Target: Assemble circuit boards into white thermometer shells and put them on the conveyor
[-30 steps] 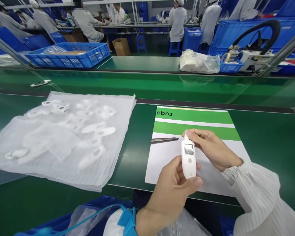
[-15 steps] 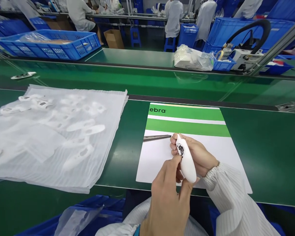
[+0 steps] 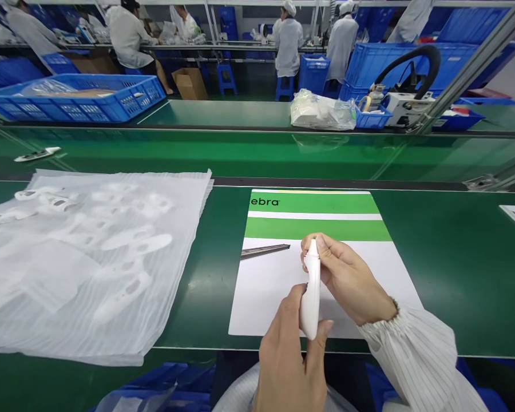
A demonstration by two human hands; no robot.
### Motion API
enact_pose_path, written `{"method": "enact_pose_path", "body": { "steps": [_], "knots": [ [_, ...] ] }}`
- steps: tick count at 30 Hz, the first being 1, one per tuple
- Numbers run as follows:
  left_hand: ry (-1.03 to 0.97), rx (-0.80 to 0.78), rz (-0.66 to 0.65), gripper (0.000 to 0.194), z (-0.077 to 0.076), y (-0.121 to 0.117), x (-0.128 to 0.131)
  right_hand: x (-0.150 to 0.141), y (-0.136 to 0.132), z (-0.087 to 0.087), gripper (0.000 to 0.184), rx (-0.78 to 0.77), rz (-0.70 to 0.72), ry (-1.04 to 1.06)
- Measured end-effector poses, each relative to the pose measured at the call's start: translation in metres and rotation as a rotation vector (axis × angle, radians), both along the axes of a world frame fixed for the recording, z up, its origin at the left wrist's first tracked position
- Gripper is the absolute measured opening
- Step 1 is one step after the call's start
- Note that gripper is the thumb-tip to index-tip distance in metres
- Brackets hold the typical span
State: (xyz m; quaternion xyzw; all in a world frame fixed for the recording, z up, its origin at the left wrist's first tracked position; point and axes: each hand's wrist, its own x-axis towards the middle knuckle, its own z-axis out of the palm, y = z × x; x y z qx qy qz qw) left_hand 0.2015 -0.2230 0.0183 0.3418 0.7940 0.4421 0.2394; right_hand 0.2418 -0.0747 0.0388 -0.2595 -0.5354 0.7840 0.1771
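Both my hands hold a slim white plastic device [image 3: 311,292] over a green and white sheet [image 3: 352,223] on the green table. My left hand [image 3: 289,355] grips its lower end between thumb and fingers. My right hand [image 3: 347,277] pinches its upper end. The device is turned edge-on, so its display side is hidden. Dark tweezers [image 3: 264,250] lie on the sheet just left of my hands.
A white foam sheet [image 3: 90,257] covers several white plastic shells at left. A green conveyor belt [image 3: 240,151] runs behind, with one white part [image 3: 36,154] on it. Blue crates [image 3: 77,97], a bagged bundle [image 3: 320,111] and people in white coats are beyond.
The device has been rotated in my hands from display-up to edge-on. My left hand slid under its lower end, and the view shifted slightly right.
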Motion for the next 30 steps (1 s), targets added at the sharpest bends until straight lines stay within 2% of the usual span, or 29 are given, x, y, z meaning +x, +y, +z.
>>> {"method": "enact_pose_path", "body": {
  "steps": [3, 6, 9, 11, 13, 17, 20, 25, 30],
  "knots": [
    [-0.102, 0.035, 0.026, 0.038, 0.003, 0.002, 0.003, 0.003, -0.001, -0.001, 0.034, 0.057, -0.038, -0.006],
    [-0.342, 0.104, -0.036, 0.046, 0.014, 0.005, -0.001, 0.005, -0.003, -0.007, 0.034, 0.086, -0.086, -0.06],
    [-0.631, 0.11, -0.053, 0.054, 0.025, 0.006, -0.013, 0.005, -0.008, -0.011, 0.036, 0.048, -0.104, -0.09],
    [-0.706, 0.096, 0.001, 0.06, 0.028, 0.007, -0.022, 0.005, -0.012, -0.012, 0.04, -0.018, -0.083, -0.056],
    [-0.623, 0.077, 0.038, 0.056, 0.027, 0.008, -0.029, 0.005, -0.017, -0.011, 0.045, -0.097, -0.076, -0.014],
    [-0.235, 0.127, 0.068, 0.036, 0.022, 0.008, -0.03, 0.007, -0.025, -0.009, 0.046, -0.236, -0.083, 0.057],
    [-0.006, 0.159, 0.095, 0.028, 0.019, 0.006, -0.024, 0.009, -0.029, -0.009, 0.042, -0.28, -0.086, 0.087],
    [0.205, 0.155, 0.063, 0.028, 0.012, 0.004, -0.021, 0.011, -0.031, -0.011, 0.041, -0.274, -0.084, 0.095],
    [0.491, 0.217, 0.129, 0.031, 0.004, 0.005, -0.023, 0.012, -0.029, -0.016, 0.038, -0.285, -0.087, 0.114]
  ]
}}
